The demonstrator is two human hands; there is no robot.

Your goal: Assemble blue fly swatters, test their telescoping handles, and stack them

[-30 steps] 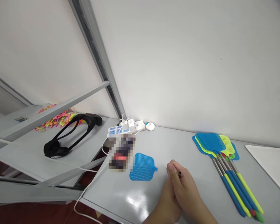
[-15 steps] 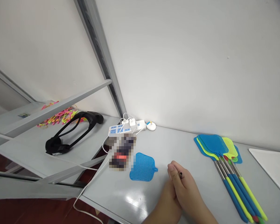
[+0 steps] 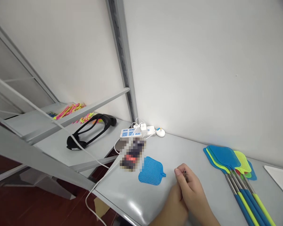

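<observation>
Gripped in right hand [image 3: 191, 185]: dark rod [image 3: 185, 173]; cannot tell hold of left hand [image 3: 180, 205]. Nearby: blue swatter head [image 3: 152, 171], probably light, flexible; best pinched at neck [image 3: 164, 174].

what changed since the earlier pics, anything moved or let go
Mainly the view turned left: things sit farther right in the picture, and the handle ends of the stacked fly swatters now run past the bottom edge. Nothing visibly grasped or released. The right hand still holds a thin dark rod, pressed against the left hand; the loose blue fly swatter head lies where it was.
</observation>
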